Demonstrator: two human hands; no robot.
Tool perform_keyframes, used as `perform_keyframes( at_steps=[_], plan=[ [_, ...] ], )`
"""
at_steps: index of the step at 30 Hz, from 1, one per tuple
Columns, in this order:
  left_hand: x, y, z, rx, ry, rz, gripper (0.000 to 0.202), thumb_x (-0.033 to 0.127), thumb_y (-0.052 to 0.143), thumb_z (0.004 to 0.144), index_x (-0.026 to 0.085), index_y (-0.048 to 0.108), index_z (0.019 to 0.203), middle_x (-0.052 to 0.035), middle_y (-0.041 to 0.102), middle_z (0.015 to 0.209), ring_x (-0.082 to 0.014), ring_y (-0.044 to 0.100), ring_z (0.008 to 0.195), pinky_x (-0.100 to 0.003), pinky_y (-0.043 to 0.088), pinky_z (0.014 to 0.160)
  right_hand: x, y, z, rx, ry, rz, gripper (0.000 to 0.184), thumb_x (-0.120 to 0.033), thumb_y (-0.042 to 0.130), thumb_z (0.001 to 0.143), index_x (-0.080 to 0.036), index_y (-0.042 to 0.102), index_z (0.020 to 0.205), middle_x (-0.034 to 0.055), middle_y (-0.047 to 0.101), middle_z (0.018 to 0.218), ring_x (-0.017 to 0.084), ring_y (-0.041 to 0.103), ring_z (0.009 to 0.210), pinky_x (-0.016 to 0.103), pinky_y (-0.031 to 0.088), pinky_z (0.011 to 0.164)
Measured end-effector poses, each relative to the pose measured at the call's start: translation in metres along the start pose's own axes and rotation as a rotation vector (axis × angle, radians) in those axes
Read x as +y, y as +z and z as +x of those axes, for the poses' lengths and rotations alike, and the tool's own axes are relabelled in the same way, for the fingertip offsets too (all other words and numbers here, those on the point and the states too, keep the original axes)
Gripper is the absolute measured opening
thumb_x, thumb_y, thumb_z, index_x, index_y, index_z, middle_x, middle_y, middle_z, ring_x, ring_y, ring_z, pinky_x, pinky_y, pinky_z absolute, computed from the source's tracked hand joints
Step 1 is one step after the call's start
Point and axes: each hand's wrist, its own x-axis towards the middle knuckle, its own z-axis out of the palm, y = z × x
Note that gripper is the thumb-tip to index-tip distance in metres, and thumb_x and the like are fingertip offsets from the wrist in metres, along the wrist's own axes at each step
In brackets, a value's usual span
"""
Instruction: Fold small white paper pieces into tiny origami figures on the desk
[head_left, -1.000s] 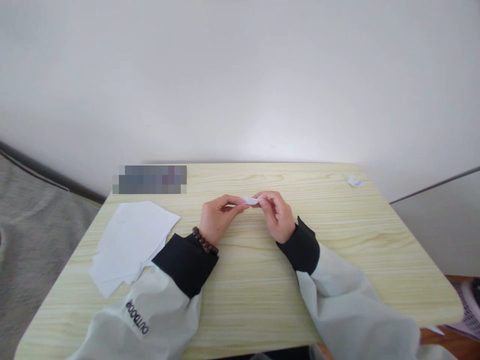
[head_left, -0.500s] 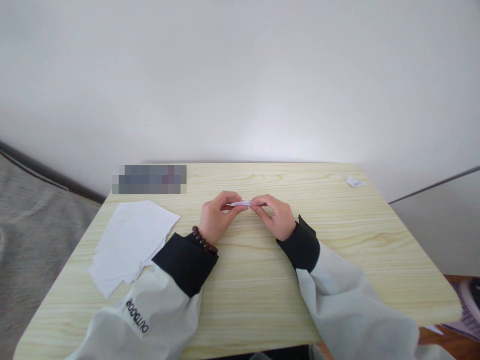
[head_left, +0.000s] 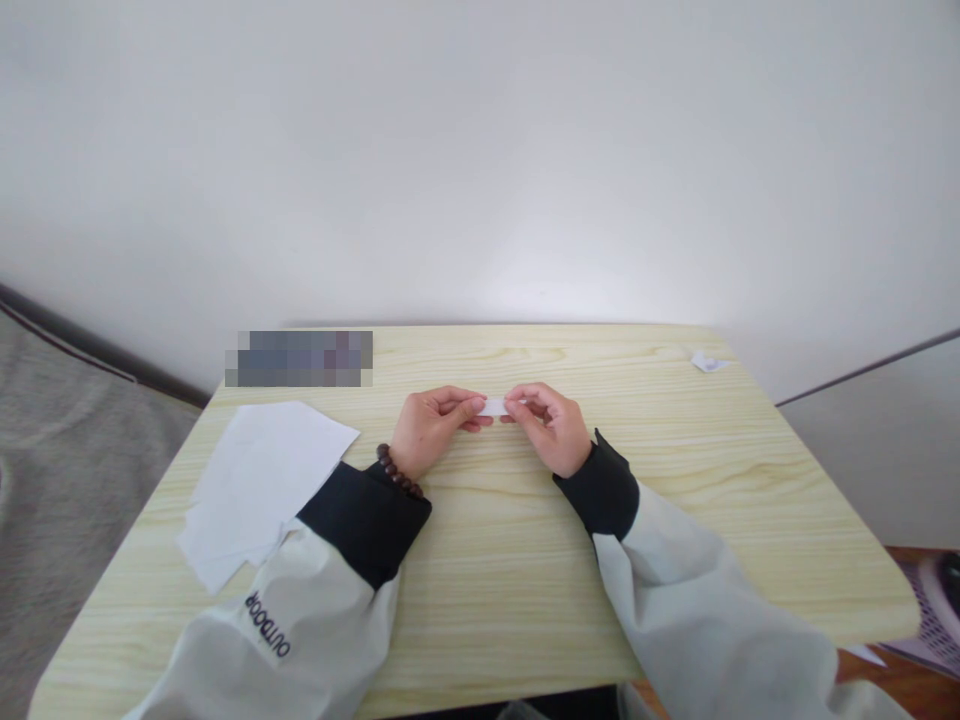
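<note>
A narrow folded strip of white paper [head_left: 493, 408] is held up between my two hands, over the middle of the table. My left hand [head_left: 431, 428] pinches its left end between thumb and fingers; a dark bead bracelet circles that wrist. At the right end, my right hand [head_left: 551, 425] grips the strip with thumb and fingertips. The fingers cover both ends, so only the short middle part shows.
Loose sheets of white paper [head_left: 262, 470] lie in a pile left of my left arm. A small crumpled paper piece [head_left: 707, 362] rests near the far right corner of the wooden table [head_left: 720, 500]. A blurred-out item [head_left: 300, 360] sits at the far left. A white wall [head_left: 480, 170] stands behind.
The paper strip has turned so its flat face now shows instead of its edge. My left hand has shifted slightly left, and the fingers of both hands have changed their hold.
</note>
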Motion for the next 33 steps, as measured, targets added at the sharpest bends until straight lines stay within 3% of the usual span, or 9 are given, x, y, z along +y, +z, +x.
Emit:
perform_keyframes(
  at_steps=[4, 8, 11, 16, 18, 22, 26, 29, 33],
  plan=[
    [0.0016, 0.0015, -0.0003, -0.005, 0.006, 0.089, 0.036, 0.045, 0.071, 0.065, 0.013, 0.064, 0.079, -0.0066, 0.071, 0.071, -0.0181, 0.068, 0.063, -0.029, 0.056, 0.062, 0.0009, 0.0010, -0.0010, 0.000, -0.005, -0.012, 0.017, -0.034, 0.057, 0.081, -0.018, 0.056, 0.086, 0.0030, 0.067, 0.073, 0.016, 0.068, 0.065, 0.025, 0.054, 0.059],
    [0.0018, 0.0000, -0.0002, -0.082, 0.065, 0.161, 0.031, 0.041, 0.070, 0.066, 0.014, 0.065, 0.080, -0.0048, 0.070, 0.078, -0.0138, 0.064, 0.062, -0.026, 0.055, 0.060, -0.0014, -0.0005, -0.0018, -0.025, -0.077, -0.153, 0.012, -0.030, 0.056, 0.081, -0.019, 0.058, 0.083, 0.0029, 0.067, 0.072, 0.015, 0.068, 0.065, 0.024, 0.053, 0.060],
    [0.0016, -0.0021, 0.0001, -0.129, 0.112, 0.206, 0.025, 0.038, 0.067, 0.071, 0.014, 0.066, 0.078, -0.0032, 0.067, 0.072, -0.0128, 0.062, 0.061, -0.025, 0.053, 0.062, -0.0032, 0.0000, -0.0023, -0.039, -0.126, -0.233, 0.009, -0.028, 0.056, 0.081, -0.019, 0.059, 0.081, 0.0023, 0.068, 0.074, 0.014, 0.067, 0.065, 0.023, 0.052, 0.061],
    [-0.0014, -0.0009, -0.0008, -0.109, 0.149, 0.262, 0.022, 0.035, 0.063, 0.076, 0.014, 0.065, 0.081, -0.0037, 0.066, 0.072, -0.0136, 0.062, 0.063, -0.025, 0.053, 0.062, -0.0021, 0.0026, -0.0018, -0.021, -0.061, -0.152, 0.010, -0.029, 0.057, 0.080, -0.019, 0.058, 0.082, 0.0017, 0.065, 0.072, 0.012, 0.064, 0.059, 0.023, 0.050, 0.056],
    [-0.0026, 0.0004, -0.0022, -0.065, 0.232, 0.321, 0.023, 0.035, 0.061, 0.077, 0.015, 0.065, 0.089, -0.0055, 0.067, 0.083, -0.0138, 0.063, 0.066, -0.024, 0.054, 0.059, -0.0003, 0.0027, -0.0009, 0.009, -0.003, -0.085, 0.011, -0.029, 0.059, 0.078, -0.018, 0.058, 0.080, 0.0007, 0.063, 0.066, 0.012, 0.062, 0.056, 0.023, 0.050, 0.055],
    [-0.0024, 0.0006, -0.0046, -0.155, 0.553, 0.497, 0.017, 0.028, 0.061, 0.079, 0.019, 0.068, 0.093, -0.0087, 0.064, 0.105, -0.0164, 0.062, 0.093, -0.023, 0.055, 0.071, 0.0020, 0.0021, 0.0018, 0.049, 0.127, 0.088, 0.018, -0.034, 0.063, 0.074, -0.017, 0.057, 0.079, -0.0023, 0.059, 0.055, 0.010, 0.057, 0.046, 0.021, 0.048, 0.045],
    [-0.0027, -0.0012, -0.0034, -0.045, 0.768, 0.630, 0.013, 0.022, 0.057, 0.083, 0.020, 0.069, 0.086, -0.0075, 0.068, 0.097, -0.0148, 0.063, 0.088, -0.028, 0.053, 0.080, 0.0028, 0.0015, 0.0022, 0.012, 0.165, 0.183, 0.022, -0.037, 0.064, 0.073, -0.017, 0.055, 0.078, -0.0035, 0.058, 0.054, 0.009, 0.055, 0.044, 0.020, 0.045, 0.040],
    [-0.0040, -0.0021, -0.0017, 0.016, 0.865, 0.644, 0.010, 0.018, 0.061, 0.080, 0.018, 0.069, 0.085, -0.0074, 0.070, 0.089, -0.0152, 0.064, 0.085, -0.028, 0.053, 0.077, 0.0020, 0.0006, -0.0009, -0.042, 0.111, 0.150, 0.018, -0.035, 0.060, 0.078, -0.018, 0.056, 0.083, 0.0010, 0.064, 0.069, 0.012, 0.062, 0.058, 0.021, 0.050, 0.047],
    [-0.0053, -0.0023, -0.0013, 0.039, 0.911, 0.660, 0.007, 0.016, 0.063, 0.079, 0.015, 0.067, 0.085, -0.0061, 0.071, 0.081, -0.0143, 0.065, 0.080, -0.025, 0.053, 0.075, -0.0035, -0.0010, -0.0042, -0.127, -0.117, -0.071, 0.012, -0.025, 0.054, 0.082, -0.018, 0.059, 0.091, 0.0070, 0.066, 0.095, 0.014, 0.064, 0.078, 0.023, 0.056, 0.060]
  ],
)
